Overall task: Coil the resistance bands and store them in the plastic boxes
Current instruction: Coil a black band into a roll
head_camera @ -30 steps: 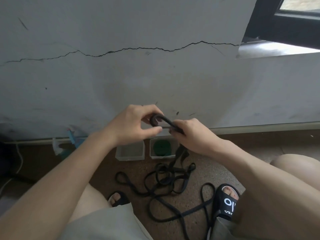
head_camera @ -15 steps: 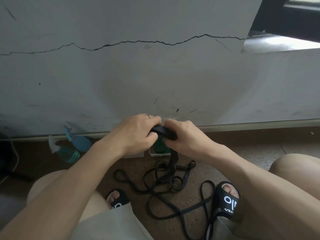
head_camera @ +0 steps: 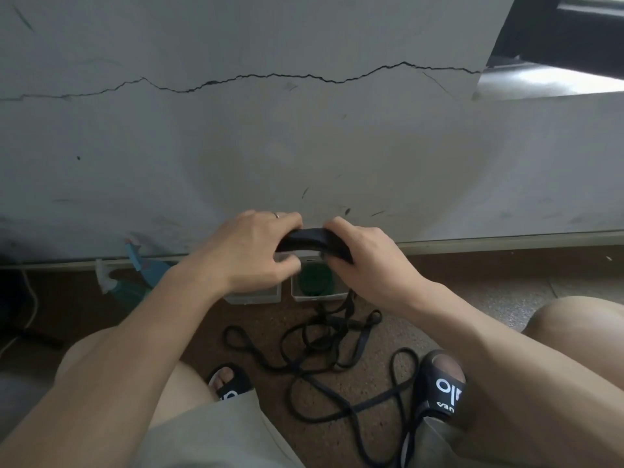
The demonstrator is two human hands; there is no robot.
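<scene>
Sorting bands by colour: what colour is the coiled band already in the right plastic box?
Dark green, seen in the head view.

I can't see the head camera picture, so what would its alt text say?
Two hands, left and right, grip a partly coiled black band above two plastic boxes by a cracked wall; one box holds a green coil. More black band lies tangled on the floor between sandalled feet.

Grey wall (head_camera: 304, 146) carries a long jagged crack (head_camera: 270, 77) running left to right. Brown speckled floor (head_camera: 472, 275) below. Dark window frame (head_camera: 567, 32) at upper right — daylight enters there.
</scene>
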